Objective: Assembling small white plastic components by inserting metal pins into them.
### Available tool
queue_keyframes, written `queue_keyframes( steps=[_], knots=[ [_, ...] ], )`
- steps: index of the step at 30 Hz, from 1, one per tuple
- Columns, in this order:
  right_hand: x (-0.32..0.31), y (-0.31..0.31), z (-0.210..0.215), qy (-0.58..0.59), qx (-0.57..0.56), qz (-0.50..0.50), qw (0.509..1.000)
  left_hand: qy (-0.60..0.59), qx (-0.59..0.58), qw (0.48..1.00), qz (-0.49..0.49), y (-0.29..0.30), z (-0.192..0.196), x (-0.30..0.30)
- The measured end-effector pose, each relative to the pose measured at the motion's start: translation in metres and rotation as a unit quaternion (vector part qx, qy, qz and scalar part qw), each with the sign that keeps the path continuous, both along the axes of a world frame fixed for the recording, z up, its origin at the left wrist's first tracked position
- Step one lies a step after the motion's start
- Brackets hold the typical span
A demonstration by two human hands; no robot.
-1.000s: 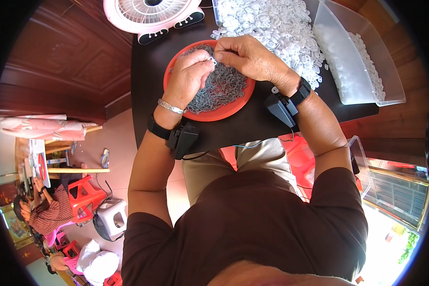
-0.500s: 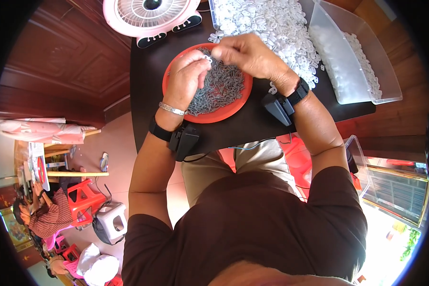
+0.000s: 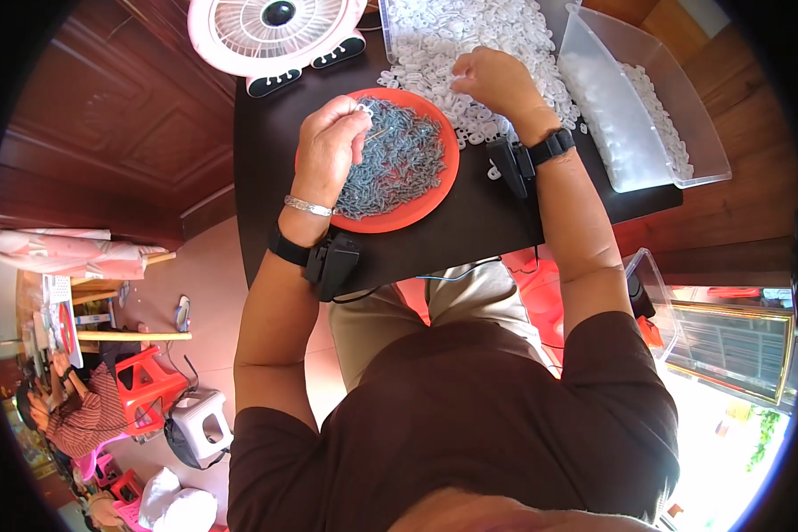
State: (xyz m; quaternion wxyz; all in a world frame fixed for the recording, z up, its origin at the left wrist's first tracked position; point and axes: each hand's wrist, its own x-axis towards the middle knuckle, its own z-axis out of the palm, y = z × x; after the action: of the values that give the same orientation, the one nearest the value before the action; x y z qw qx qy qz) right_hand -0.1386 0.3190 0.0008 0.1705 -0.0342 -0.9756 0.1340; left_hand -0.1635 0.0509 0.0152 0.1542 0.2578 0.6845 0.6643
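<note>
left hand (image 3: 325, 149) upper centre of frame, fingers pinched on small white piece (image 3: 364, 109), over left side of orange plate (image 3: 401, 218) full of grey parts (image 3: 397, 164). right hand (image 3: 498, 82) top centre-right, at white pile (image 3: 470, 31), fingers curled; can't tell if gripping.

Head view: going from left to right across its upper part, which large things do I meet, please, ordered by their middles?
Pink round electric fan, orange-red round basin with grey pieces, heap of small white plastic pieces, clear plastic bin.
</note>
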Motion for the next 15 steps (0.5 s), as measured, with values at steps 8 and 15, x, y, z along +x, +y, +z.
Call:
queue_keyframes(
  steps=[8, 15],
  knots=[
    [-0.002, -0.004, 0.003, 0.012, 0.019, 0.007, 1.0, -0.001, -0.002, 1.0, -0.004, -0.001, -0.001, 0.0],
    [0.006, -0.036, 0.014, -0.044, -0.496, 0.161, 0.852, -0.055, 0.005, 0.998, -0.027, 0.0, 0.0, 0.002]
  ],
)
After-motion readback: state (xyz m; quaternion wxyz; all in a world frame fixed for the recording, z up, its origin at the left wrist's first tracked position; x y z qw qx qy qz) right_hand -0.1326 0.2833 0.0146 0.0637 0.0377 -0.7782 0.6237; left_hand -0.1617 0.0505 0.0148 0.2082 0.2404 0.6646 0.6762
